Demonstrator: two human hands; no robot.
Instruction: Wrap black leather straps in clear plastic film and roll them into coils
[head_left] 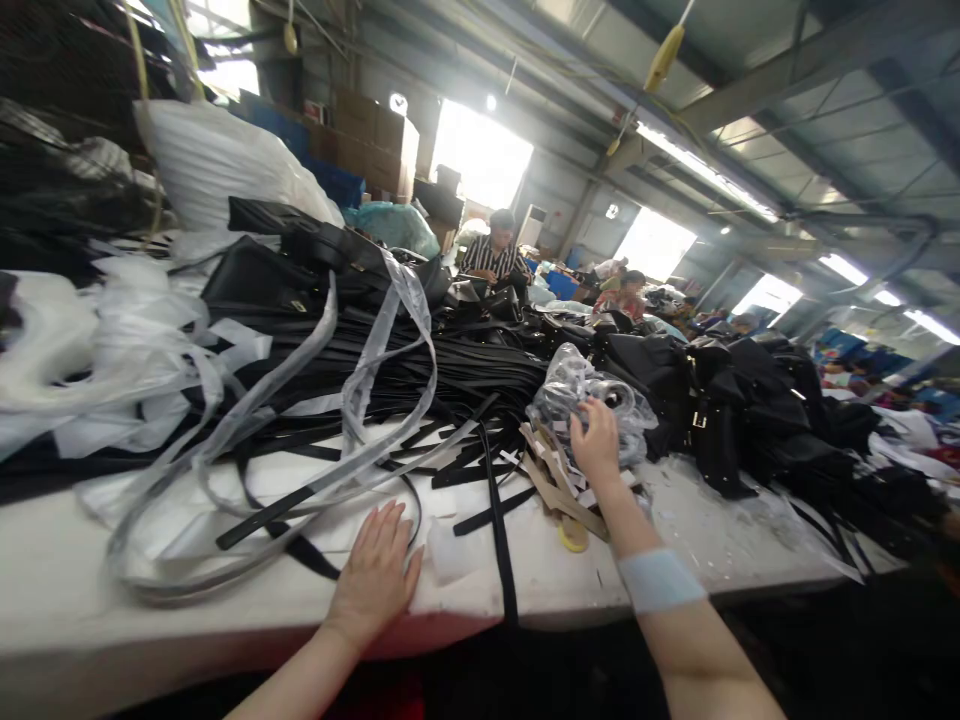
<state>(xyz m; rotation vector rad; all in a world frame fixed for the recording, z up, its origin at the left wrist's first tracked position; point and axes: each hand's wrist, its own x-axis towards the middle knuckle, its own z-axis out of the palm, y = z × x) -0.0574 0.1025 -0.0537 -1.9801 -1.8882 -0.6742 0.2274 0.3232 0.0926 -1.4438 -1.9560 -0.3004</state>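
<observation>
My left hand (375,575) lies flat on the white table near its front edge, fingers stretched out, holding nothing. Just beyond it are black straps (266,515) and a long looped strip of clear plastic (225,450). My right hand (598,440) reaches to a crumpled clear plastic bag (562,375), its fingers slightly bent and apart at the bag's near side; whether they touch it I cannot tell. A grey roll (619,397) shows within the plastic. Below that hand lie brown cardboard strips (551,480) and a yellow tape roll (572,534).
A long pile of black straps (465,365) runs across the table (450,600). Black bags (720,400) are heaped at right, more black bags (262,275) at left. White sheet material (112,350) lies far left. A person in a striped shirt (495,262) sits beyond the pile.
</observation>
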